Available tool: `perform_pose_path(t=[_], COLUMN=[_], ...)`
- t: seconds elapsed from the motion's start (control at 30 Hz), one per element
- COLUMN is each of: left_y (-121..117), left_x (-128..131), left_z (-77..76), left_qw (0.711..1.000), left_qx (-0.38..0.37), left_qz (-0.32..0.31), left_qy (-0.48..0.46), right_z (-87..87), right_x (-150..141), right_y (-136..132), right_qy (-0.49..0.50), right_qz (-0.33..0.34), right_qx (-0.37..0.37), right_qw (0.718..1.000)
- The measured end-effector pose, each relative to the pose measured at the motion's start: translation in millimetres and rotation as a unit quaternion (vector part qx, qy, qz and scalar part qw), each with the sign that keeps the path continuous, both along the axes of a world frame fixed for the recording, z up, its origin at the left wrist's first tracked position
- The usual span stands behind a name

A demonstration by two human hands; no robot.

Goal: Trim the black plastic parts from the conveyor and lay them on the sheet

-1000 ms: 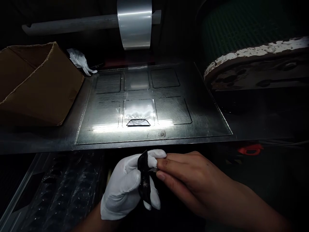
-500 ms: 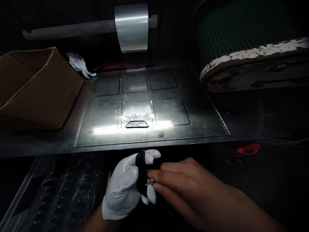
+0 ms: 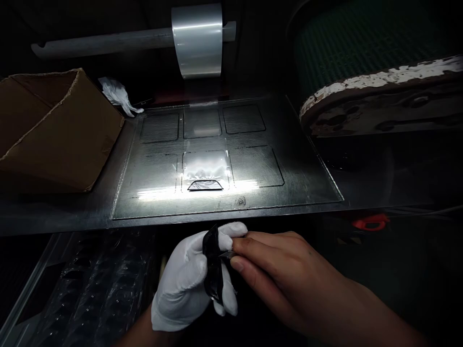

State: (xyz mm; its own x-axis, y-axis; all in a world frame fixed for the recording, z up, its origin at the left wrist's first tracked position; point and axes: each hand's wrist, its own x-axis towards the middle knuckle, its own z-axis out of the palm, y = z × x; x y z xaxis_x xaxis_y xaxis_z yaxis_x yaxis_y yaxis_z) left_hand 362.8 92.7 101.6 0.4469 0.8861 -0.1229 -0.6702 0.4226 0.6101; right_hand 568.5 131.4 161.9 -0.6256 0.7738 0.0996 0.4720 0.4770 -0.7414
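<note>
My left hand [image 3: 188, 282], in a white glove, grips a small flat black piece [image 3: 211, 267] held on edge in front of me, below the bench. My bare right hand [image 3: 275, 270] pinches a small thin blade [image 3: 226, 254] whose tip rests against the black piece's edge. Beyond the hands lies a metal template plate [image 3: 296, 178] with several square recesses. A dark trapezoid piece [image 3: 205, 185] sits in its brightly lit middle front recess.
A roll of clear film [image 3: 197, 41] hangs on a bar above the plate. An open cardboard box [image 3: 54, 130] stands at left, a crumpled white glove [image 3: 115, 94] behind it. A belt machine with a flaking white rim [image 3: 379, 79] is at right. Plastic trays [image 3: 87, 289] lie lower left.
The right hand slid down the black piece's edge with the blade, then back up toward its top. The left hand tilted the piece slightly.
</note>
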Motion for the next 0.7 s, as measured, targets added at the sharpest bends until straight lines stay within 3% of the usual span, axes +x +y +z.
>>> perform_pose_path(t=[0.23,0.7], left_y=[0.0,0.6], left_x=[0.2,4.7], left_z=[1.4,5.8], left_qw=[1.0,0.999], left_qx=[0.0,-0.041], left_qz=[0.004,0.034], left_qy=[0.008,0.008], right_z=[0.7,4.8], right_x=[1.9,6.0], right_y=[-1.0,-6.9], right_qy=[-0.015,-0.034], right_qz=[0.04,0.053], right_qx=[-0.018,-0.061], right_qw=[0.999,0.996])
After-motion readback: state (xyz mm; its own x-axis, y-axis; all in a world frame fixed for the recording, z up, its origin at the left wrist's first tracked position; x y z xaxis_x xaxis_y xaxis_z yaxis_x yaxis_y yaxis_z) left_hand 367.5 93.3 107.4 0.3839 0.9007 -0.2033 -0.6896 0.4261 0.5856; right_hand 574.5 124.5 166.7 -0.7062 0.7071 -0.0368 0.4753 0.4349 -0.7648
